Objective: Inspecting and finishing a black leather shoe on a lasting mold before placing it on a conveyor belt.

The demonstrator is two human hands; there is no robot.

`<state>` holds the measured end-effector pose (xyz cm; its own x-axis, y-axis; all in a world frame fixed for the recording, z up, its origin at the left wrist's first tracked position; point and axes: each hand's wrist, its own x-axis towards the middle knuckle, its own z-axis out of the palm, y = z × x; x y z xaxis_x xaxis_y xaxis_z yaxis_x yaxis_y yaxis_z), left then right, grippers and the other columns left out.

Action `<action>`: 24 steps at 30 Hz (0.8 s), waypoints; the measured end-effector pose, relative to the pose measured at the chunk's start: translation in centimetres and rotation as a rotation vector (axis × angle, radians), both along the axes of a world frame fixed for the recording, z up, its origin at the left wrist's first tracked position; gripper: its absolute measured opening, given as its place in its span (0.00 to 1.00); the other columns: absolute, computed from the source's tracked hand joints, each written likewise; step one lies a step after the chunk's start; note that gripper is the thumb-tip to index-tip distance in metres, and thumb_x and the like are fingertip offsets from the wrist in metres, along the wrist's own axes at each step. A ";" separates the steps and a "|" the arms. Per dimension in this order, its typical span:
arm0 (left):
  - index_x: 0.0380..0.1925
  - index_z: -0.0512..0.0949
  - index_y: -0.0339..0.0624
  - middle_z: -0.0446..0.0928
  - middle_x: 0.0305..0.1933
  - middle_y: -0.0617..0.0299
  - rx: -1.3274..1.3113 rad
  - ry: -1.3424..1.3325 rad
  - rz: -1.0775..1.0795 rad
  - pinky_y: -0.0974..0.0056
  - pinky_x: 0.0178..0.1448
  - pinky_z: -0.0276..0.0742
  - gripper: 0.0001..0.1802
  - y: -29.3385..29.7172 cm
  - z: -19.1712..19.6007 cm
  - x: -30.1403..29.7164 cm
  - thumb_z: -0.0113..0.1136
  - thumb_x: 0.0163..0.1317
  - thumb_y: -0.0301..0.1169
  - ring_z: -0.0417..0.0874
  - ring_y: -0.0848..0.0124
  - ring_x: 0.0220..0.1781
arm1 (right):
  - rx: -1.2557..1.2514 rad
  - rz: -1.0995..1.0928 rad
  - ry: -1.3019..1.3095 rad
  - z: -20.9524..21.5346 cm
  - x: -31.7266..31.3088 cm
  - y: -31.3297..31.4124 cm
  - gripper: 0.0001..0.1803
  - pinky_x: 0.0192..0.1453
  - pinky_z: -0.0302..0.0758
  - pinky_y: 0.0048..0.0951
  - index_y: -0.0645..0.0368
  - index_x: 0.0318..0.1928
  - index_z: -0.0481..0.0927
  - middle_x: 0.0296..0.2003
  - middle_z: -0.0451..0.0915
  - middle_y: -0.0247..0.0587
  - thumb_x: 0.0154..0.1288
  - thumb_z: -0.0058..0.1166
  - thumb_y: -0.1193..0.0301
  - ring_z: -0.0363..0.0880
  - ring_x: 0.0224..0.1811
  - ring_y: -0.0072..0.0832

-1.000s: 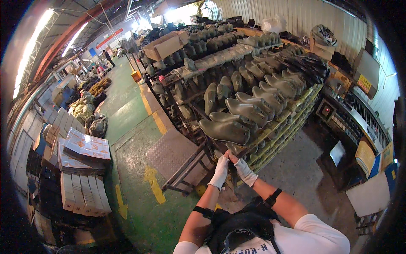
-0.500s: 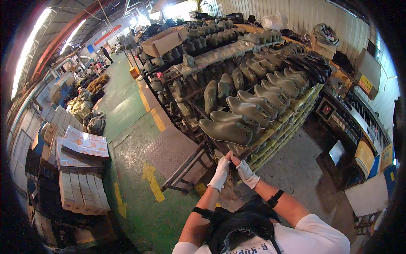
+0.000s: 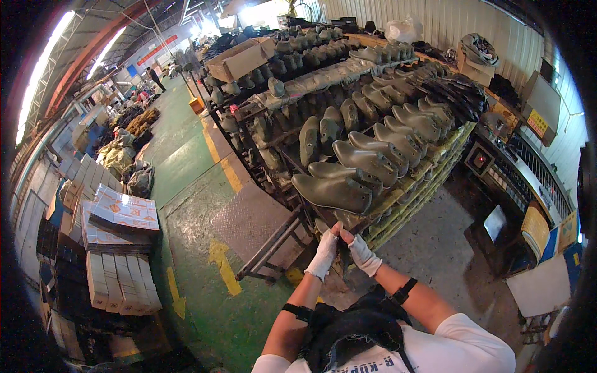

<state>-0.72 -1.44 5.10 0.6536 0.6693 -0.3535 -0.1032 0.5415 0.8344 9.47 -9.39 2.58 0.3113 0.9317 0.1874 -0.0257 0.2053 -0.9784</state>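
Note:
My left hand and my right hand, both in white gloves, are raised side by side with their fingertips meeting at the front lower edge of a metal rack. The fingers look pinched together, but I cannot make out anything between them. Just above the fingertips a grey boot lies on its side at the rack's near corner. Rows of similar grey boots fill the shelves behind it. A dark apron or bag hangs at my chest, and black bands sit on both forearms.
A steel chequer-plate step stands left of the rack on the green floor with yellow lines. Stacks of flat cartons are at the left. A machine bench runs along the right wall. A person stands far down the aisle.
Both hands stay together at the rack's near corner, hardly moved. The view has shifted only slightly.

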 end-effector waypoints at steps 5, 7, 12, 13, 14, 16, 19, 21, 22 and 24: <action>0.33 0.74 0.49 0.72 0.36 0.73 0.055 -0.078 0.042 0.68 0.48 0.65 0.24 -0.4 0.2 0.2 0.57 0.64 0.58 0.69 0.77 0.39 | -0.181 0.105 0.040 0.4 0.7 -0.2 0.29 0.72 0.59 0.29 0.64 0.65 0.70 0.62 0.73 0.37 0.77 0.40 0.54 0.67 0.66 0.26; 0.33 0.75 0.48 0.72 0.36 0.73 0.046 -0.091 0.043 0.68 0.49 0.65 0.24 -0.2 0.2 0.3 0.57 0.64 0.58 0.69 0.77 0.40 | -0.191 0.104 0.058 0.3 0.6 -0.1 0.30 0.72 0.59 0.29 0.64 0.66 0.69 0.63 0.72 0.37 0.77 0.39 0.54 0.67 0.67 0.26; 0.34 0.76 0.47 0.72 0.37 0.73 0.033 -0.085 0.087 0.68 0.52 0.63 0.25 -0.6 0.6 0.3 0.58 0.63 0.59 0.69 0.78 0.43 | 0.007 -0.004 0.037 0.3 -0.1 0.0 0.29 0.65 0.67 0.28 0.62 0.64 0.72 0.58 0.79 0.38 0.75 0.44 0.53 0.74 0.61 0.25; 0.35 0.76 0.47 0.72 0.37 0.73 0.063 -0.103 0.083 0.68 0.52 0.63 0.25 -0.6 0.8 0.3 0.58 0.63 0.59 0.69 0.77 0.43 | 0.010 -0.005 0.036 0.2 0.0 0.1 0.29 0.65 0.67 0.28 0.62 0.64 0.72 0.58 0.79 0.38 0.75 0.44 0.53 0.74 0.61 0.25; 0.35 0.76 0.46 0.72 0.37 0.73 0.094 -0.121 0.079 0.68 0.52 0.63 0.26 -0.7 1.0 0.3 0.58 0.63 0.59 0.69 0.77 0.43 | 0.015 0.018 0.047 0.1 0.2 0.1 0.29 0.67 0.65 0.28 0.62 0.64 0.72 0.60 0.77 0.39 0.74 0.44 0.53 0.72 0.63 0.25; 0.36 0.77 0.46 0.72 0.37 0.73 0.087 -0.084 0.111 0.68 0.52 0.63 0.25 -1.1 1.6 0.5 0.57 0.64 0.59 0.70 0.77 0.43 | 0.019 0.039 0.059 0.4 0.4 0.0 0.30 0.69 0.64 0.29 0.63 0.64 0.72 0.62 0.75 0.39 0.74 0.45 0.53 0.70 0.65 0.24; 0.37 0.77 0.46 0.73 0.38 0.72 0.084 -0.061 0.141 0.68 0.53 0.63 0.25 -1.2 1.8 0.0 0.56 0.65 0.58 0.70 0.78 0.43 | -0.104 0.080 0.175 1.8 -0.1 -0.3 0.30 0.71 0.61 0.28 0.64 0.65 0.70 0.64 0.72 0.43 0.75 0.44 0.54 0.68 0.67 0.27; 0.38 0.78 0.45 0.74 0.38 0.72 0.087 -0.085 0.124 0.68 0.53 0.63 0.25 -1.2 1.7 0.2 0.56 0.66 0.57 0.70 0.78 0.44 | -0.072 0.063 0.095 1.5 0.1 -0.2 0.30 0.72 0.61 0.28 0.65 0.65 0.70 0.64 0.72 0.44 0.75 0.43 0.54 0.68 0.68 0.28; 0.37 0.78 0.45 0.74 0.39 0.72 0.118 -0.090 0.156 0.68 0.53 0.63 0.24 -1.3 1.5 0.2 0.55 0.67 0.56 0.70 0.77 0.43 | -0.072 0.064 0.095 1.5 0.0 -0.3 0.30 0.72 0.61 0.28 0.65 0.65 0.70 0.64 0.72 0.44 0.75 0.43 0.54 0.68 0.68 0.28; 0.37 0.78 0.45 0.75 0.39 0.71 0.150 -0.094 0.189 0.68 0.53 0.64 0.24 -1.2 1.2 0.0 0.55 0.67 0.55 0.71 0.77 0.43 | 0.008 0.034 0.152 1.4 -0.5 -0.3 0.29 0.71 0.62 0.29 0.66 0.64 0.71 0.62 0.74 0.44 0.74 0.43 0.55 0.69 0.67 0.29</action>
